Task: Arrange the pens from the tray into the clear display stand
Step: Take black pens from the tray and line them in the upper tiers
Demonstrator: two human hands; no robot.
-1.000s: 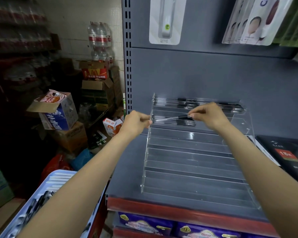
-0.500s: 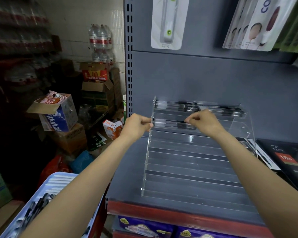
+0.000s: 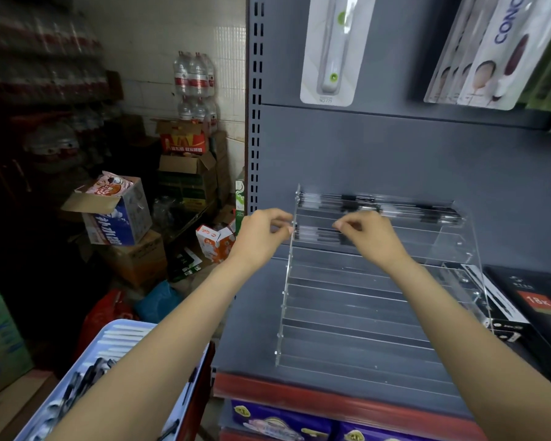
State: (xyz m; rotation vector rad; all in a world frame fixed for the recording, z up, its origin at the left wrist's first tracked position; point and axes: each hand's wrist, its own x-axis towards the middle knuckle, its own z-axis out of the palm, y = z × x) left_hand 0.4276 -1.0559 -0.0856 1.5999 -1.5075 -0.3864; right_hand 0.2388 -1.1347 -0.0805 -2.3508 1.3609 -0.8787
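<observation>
The clear display stand (image 3: 363, 313) sits on the grey shelf, its stepped rows mostly bare. Several black pens (image 3: 395, 208) lie in its top row. A few more pens (image 3: 318, 235) lie at the left end of the second row. My right hand (image 3: 372, 240) is curled over that second row and pinches a pen there. My left hand (image 3: 261, 233) is at the stand's left side wall, with curled fingertips holding its edge. The blue-white tray (image 3: 118, 335) sits at the lower left with several pens (image 3: 80, 383) in it, partly hidden by my left forearm.
Black boxed goods (image 3: 538, 310) stand right of the stand. The shelf has a red front edge (image 3: 331, 399), with purple packs (image 3: 277, 421) below it. Carded packages (image 3: 328, 49) hang above. Cardboard boxes (image 3: 118, 214) and water bottles crowd the dim floor on the left.
The pen held between both hands has come down into the second row. My right hand slid left along it and lower. My left hand stayed at the stand's left wall.
</observation>
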